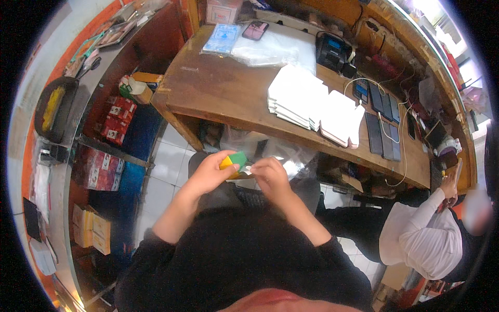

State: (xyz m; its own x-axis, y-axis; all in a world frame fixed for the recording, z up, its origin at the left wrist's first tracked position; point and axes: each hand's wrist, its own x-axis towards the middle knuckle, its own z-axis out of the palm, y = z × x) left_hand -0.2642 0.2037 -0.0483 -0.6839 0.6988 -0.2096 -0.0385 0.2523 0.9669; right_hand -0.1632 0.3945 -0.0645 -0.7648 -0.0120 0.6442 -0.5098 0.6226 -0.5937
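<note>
Over my lap, my left hand (208, 174) is closed round a small green and yellow block (237, 158), which could be a box or a sponge. My right hand (274, 179) is closed in a pinch just to the right of it. At its fingertips shows a tiny whitish piece (248, 169), too small to name. The two hands are a little apart, below the near edge of the wooden desk (218, 86). Clear plastic (296, 156) lies behind my right hand, under the desk edge.
Stacked white sheets or pouches (293, 96) lie on the desk, with several phones (382, 138) and a white cable to their right. A dark machine (333, 51) stands behind. Left are shelves with red boxes (118, 119). A person in a white top (423, 236) sits at right.
</note>
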